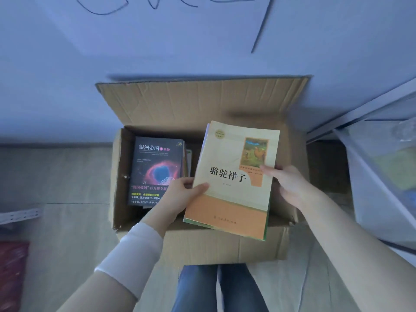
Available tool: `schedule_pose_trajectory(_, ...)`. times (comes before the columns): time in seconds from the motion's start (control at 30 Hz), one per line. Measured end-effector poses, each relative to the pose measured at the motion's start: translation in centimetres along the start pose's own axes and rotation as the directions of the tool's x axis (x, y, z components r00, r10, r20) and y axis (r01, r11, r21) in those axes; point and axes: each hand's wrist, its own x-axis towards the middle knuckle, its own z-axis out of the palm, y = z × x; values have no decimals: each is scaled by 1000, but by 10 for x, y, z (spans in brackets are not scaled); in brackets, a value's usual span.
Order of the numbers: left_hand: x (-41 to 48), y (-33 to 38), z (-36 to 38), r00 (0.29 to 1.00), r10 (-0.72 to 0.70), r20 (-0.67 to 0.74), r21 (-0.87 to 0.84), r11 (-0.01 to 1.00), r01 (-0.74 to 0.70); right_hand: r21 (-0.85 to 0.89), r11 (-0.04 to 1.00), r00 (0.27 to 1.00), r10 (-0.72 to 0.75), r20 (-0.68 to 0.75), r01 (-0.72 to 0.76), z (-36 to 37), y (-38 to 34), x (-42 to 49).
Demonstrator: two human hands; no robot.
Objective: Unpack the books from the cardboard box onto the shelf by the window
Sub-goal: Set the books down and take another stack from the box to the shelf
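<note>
Head view looks straight down into an open cardboard box (202, 242) standing on a pale wood-look floor (67, 221), its far flap leaning back against a white wall (202, 41). Above the box's right half, a cream-and-orange paperback (234, 176) is held flat, cover up, tilted slightly clockwise. The left hand (180, 197) grips its left edge: the thumb lies on the cover and the other fingers (186, 181) curl under the edge. The right hand (290, 188) is at the book's right edge, thumb tip touching the cover near the small picture panel, the remaining fingers spread loosely below and beside the edge; whether they press the underside cannot be told. A white cuff (139, 251) shows at the left wrist. Inside the box, on its left side, a black paperback with a nebula cover (155, 167) lies face up on other books, whose edges (188, 161) peek out just to its right. A white shelf frame (371, 131) stands at the right, beside the box. Blue jeans (213, 289) show below the box's near wall.
</note>
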Motion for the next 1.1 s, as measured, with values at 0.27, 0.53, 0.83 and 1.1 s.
schedule_pose_trajectory(0.27,-155,-48,-38,986,134,-98,-64,988,-140,-150,970,966,-156,208,189,40,-11,-129)
schedule_pose_trajectory(0.53,-324,-154,-84,943,132,-305,-330,914,-235,-343,865,877,-198,437,366,137,18,-268)
schedule_pose_trajectory(0.83,-531,-341,-173,771,40,-635,-457,786,-417,-402,736,683,-113,722,546,346,120,-449)
schedule_pose_trajectory(1.1,-713,-575,-248,559,-172,-811,-519,652,-552,-393,599,447,64,892,698,544,313,-639)
